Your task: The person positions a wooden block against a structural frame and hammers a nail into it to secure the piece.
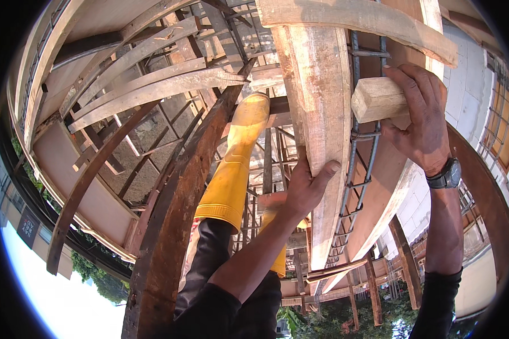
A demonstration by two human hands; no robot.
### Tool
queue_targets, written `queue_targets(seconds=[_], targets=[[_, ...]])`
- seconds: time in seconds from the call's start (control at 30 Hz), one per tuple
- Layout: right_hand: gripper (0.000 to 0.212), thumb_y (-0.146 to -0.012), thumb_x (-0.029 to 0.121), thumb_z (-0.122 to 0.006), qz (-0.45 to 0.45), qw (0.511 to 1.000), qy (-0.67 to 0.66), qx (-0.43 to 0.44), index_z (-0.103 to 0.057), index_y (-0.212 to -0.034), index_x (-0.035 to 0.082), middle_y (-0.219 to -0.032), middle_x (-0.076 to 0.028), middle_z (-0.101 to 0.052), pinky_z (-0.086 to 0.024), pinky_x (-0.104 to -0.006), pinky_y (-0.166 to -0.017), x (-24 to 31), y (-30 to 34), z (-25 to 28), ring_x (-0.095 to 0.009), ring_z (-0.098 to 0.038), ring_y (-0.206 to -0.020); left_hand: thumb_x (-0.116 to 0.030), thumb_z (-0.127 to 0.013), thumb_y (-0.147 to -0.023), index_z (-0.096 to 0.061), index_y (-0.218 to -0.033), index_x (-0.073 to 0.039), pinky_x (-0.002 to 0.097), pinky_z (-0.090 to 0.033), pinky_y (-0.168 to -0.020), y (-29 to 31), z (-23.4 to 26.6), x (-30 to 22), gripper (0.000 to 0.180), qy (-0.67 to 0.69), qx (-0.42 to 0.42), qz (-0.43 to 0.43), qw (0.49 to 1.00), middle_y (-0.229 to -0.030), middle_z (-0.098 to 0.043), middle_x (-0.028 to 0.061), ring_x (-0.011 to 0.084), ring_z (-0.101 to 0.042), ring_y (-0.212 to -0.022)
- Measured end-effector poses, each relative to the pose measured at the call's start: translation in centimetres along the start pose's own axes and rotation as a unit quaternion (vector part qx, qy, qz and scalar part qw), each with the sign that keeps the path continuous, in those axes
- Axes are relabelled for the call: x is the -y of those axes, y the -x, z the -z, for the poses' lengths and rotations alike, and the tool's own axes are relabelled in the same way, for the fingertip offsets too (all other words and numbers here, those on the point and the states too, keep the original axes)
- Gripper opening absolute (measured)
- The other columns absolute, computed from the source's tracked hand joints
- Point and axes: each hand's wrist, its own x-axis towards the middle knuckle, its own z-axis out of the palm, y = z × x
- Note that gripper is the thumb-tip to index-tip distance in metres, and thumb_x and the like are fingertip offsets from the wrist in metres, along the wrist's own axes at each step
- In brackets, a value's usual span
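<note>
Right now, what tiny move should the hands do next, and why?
Perhaps gently ease the wooden block toward the long timber board: the right hand grips that block beside it, in front of the rebar cage, and the left hand grasps the board's edge.

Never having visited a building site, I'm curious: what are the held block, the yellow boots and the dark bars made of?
Block: wood, dull and apparently unpainted, with tan colour and a rough, grained end.
Yellow boots: probably rubber or a similar plastic, judging by the smooth, slightly glossy surface.
Bars: likely steel, slim, dark grey and joined cage-like; any coating is unclear.
</note>
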Motion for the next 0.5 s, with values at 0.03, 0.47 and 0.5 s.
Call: queue_targets(seconds=[0.03, 0.47, 0.5], targets=[[0.071, -0.057, -0.001, -0.076, 0.022, 0.999, 0.027, -0.014, -0.063, -0.126, 0.014, -0.122, -0.009, -0.06, -0.041, -0.0454, -0.101, 0.2, 0.5, -0.4, -0.032, -0.056, -0.115, -0.04, -0.071, -0.098, -0.045, -0.141, 0.005, 0.0326, -0.049, -0.098, 0.0, 0.1, 0.2, 0.067, 0.006, -0.001, 0.013, 1.0, -0.124, -0.066, 0.0138, 0.0175, -0.061, -0.111], [0.062, -0.061, 0.008, -0.081, 0.028, 0.983, -0.002, 0.18, -0.06, -0.119, 0.004, -0.134, -0.015, -0.058, -0.046, -0.0468, -0.099, 1.0, 0.0, 2.1, -0.035, -0.056, -0.123, -0.04, -0.073, -0.096, -0.044, -0.14, 0.005, 0.0335, -0.049, -0.1, 0.0, -0.2, -0.5, 0.069, 0.039, 0.004, 0.019, 0.999, -0.125, -0.065, 0.0154, 0.0192, -0.061, -0.114], [0.064, -0.06, 0.009, -0.083, 0.003, 0.982, 0.014, 0.186, -0.06, -0.12, 0.004, -0.134, -0.014, -0.058, -0.046, -0.0467, -0.099, 1.1, 0.0, 2.7, -0.035, -0.056, -0.122, -0.04, -0.073, -0.096, -0.044, -0.14, 0.005, 0.0337, -0.049, -0.1, 0.1, -0.2, -0.4, 0.069, 0.041, 0.005, 0.016, 0.999, -0.126, -0.065, 0.0155, 0.0192, -0.062, -0.114]])
